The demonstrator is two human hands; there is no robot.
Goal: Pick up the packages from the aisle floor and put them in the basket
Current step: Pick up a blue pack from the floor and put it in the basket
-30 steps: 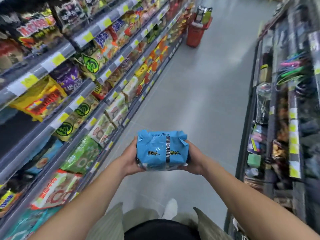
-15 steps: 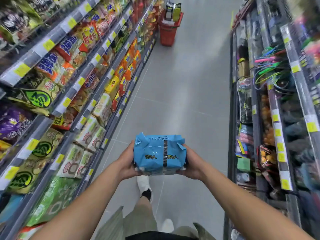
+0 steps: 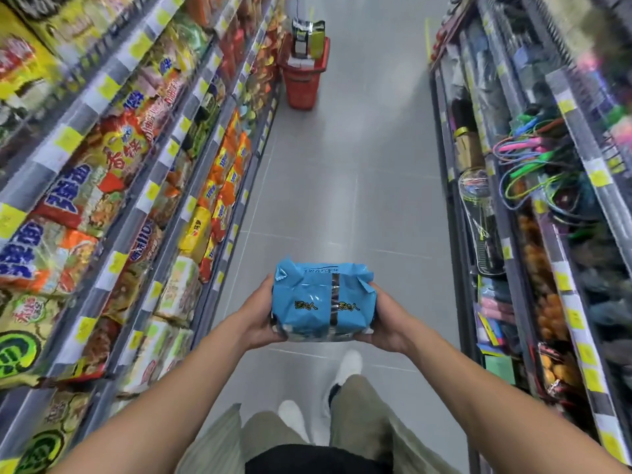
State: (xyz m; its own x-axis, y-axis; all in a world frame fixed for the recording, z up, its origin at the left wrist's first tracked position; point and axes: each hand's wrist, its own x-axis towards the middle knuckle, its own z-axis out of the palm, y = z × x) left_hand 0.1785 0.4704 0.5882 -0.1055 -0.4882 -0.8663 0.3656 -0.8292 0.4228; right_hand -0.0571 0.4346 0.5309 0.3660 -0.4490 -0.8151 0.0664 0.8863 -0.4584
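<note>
A blue multipack package (image 3: 321, 302) with a dark band down its middle is held at waist height in front of me. My left hand (image 3: 261, 314) grips its left side and my right hand (image 3: 386, 319) grips its right side. A red shopping basket (image 3: 302, 82) stands on the floor far down the aisle, by the left shelves. Yellow-green and dark packages (image 3: 307, 37) stick up out of the basket.
Shelves of noodle packs (image 3: 136, 186) line the left side of the aisle. Racks with cords and small goods (image 3: 533, 186) line the right side. Grey floor tiles (image 3: 342, 183) run between me and the basket. My white shoes (image 3: 349, 364) show below the package.
I have walked forward down the aisle, so the red basket appears nearer and more central. Both hands keep the same hold on the blue package. My feet have swapped position.
</note>
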